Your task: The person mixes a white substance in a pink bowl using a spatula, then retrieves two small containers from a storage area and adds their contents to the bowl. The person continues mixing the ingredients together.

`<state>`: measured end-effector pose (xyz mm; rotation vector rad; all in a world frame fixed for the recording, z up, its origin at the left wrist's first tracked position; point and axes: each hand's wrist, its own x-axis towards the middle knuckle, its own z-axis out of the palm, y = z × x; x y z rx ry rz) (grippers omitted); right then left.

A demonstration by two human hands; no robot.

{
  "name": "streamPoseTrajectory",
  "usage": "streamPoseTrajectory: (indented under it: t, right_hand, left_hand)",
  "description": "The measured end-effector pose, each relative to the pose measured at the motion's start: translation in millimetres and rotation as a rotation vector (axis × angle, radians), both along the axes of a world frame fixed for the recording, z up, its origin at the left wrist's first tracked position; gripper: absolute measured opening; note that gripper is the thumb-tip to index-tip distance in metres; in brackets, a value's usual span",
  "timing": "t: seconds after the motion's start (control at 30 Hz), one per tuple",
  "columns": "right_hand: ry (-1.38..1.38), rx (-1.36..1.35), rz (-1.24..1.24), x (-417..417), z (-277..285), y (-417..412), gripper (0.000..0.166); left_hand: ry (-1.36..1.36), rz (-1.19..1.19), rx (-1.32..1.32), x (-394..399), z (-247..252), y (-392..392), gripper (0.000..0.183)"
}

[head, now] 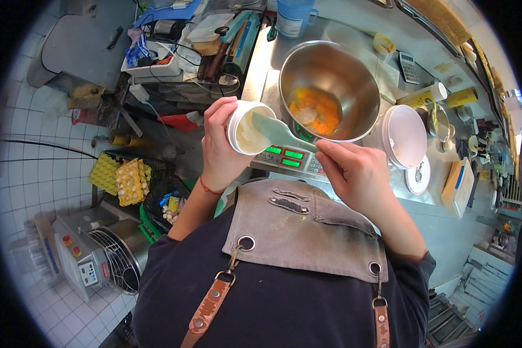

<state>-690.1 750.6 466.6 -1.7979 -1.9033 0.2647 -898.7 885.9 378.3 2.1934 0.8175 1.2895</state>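
Note:
My left hand (pixel 221 143) holds a white plastic tub (pixel 249 128), its mouth tilted towards me, with a pale, creamy substance inside. Between its fingers my right hand (pixel 352 172) grips the handle end of a pale green spatula (pixel 278 130), whose blade reaches into the tub. Just beyond both hands, a large stainless steel bowl (pixel 356 82) stands on a digital scale (pixel 292 158) with lit green displays. Egg yolks (pixel 326 111) and a pale lump lie in the bottom of the bowl.
Right of the bowl stand an open white bucket (pixel 406 135), a round white lid (pixel 417 176), yellow-labelled containers (pixel 422 96) and a calculator (pixel 409 67). A blue measuring jug (pixel 293 19) is at the back. On the left are a cluttered shelf, egg trays (pixel 130 180) and a mixer (pixel 91 261).

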Motion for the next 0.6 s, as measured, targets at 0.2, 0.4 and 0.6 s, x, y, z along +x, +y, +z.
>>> streamPoseTrajectory:
  t: [0.2,0.4,0.6]
  right_hand:
    - [0.74,-0.336,-0.083,1,-23,-1,0.02]
    - [1.428,-0.71,-0.071,8,-35,-1,0.025]
    - [1.029,-0.383,-0.141,19,-20,-16,0.026]
  left_hand:
    - [0.017,0.099,0.148,3,6,4,0.085]
    - [-0.032,0.17,0.162,11,6,1,0.084]
    - [-0.185,0.048,-0.225,13,-20,-1,0.092]
